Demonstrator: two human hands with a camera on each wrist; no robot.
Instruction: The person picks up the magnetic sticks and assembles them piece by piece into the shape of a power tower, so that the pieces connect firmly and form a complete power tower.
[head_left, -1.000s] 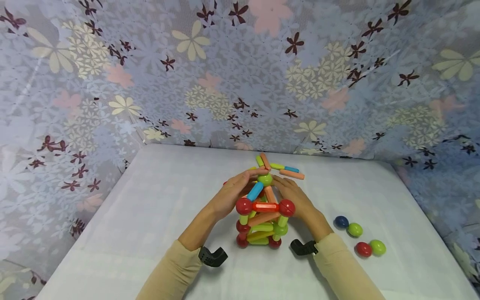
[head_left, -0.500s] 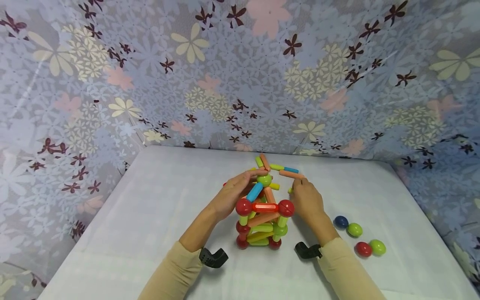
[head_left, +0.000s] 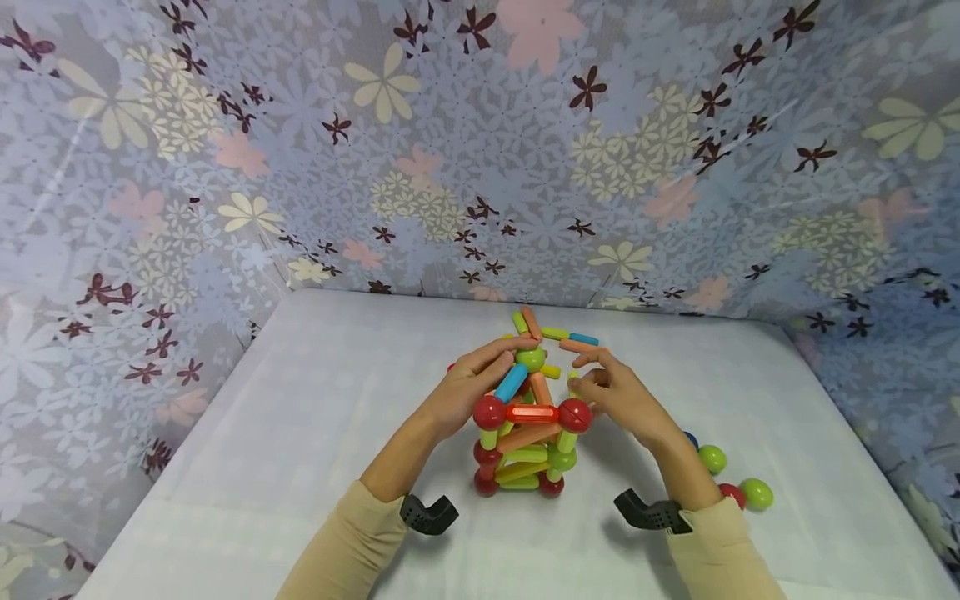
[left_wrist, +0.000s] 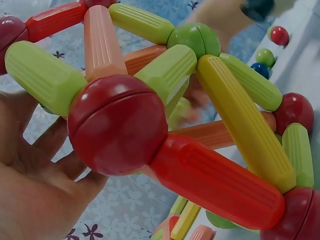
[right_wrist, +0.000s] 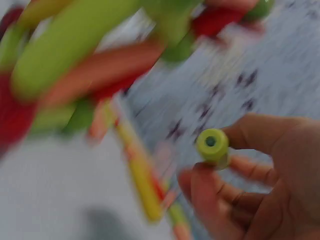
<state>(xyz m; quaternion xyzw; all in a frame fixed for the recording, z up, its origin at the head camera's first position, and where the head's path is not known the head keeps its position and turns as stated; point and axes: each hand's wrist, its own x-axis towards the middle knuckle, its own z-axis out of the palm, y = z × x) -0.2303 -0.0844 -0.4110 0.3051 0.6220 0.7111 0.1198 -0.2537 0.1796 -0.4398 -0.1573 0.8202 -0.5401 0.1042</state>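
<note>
A frame of magnetic sticks and balls (head_left: 531, 412) stands on the table, with red and green balls and colored sticks. My left hand (head_left: 467, 385) holds it at the upper left, index finger and thumb at the green top ball (head_left: 531, 359). In the left wrist view, its fingers (left_wrist: 62, 145) reach behind a red ball (left_wrist: 117, 125), partly hidden. My right hand (head_left: 622, 400) is just right of the frame and pinches a yellow-green magnetic stick (right_wrist: 214, 145) between thumb and fingers. The stick's round end faces the right wrist camera, apart from the frame.
Loose sticks (head_left: 577, 337) lie behind the frame. Green balls (head_left: 756, 494), a red ball (head_left: 733, 495) and a blue ball (head_left: 690, 438) sit to the right, the last two partly behind my right forearm. A flowered cloth (head_left: 480, 167) rises behind the table.
My right hand left the frame's upper right side, reached right to the loose sticks, and came back toward the frame with a yellow-green stick. The left hand has stayed almost still.
</note>
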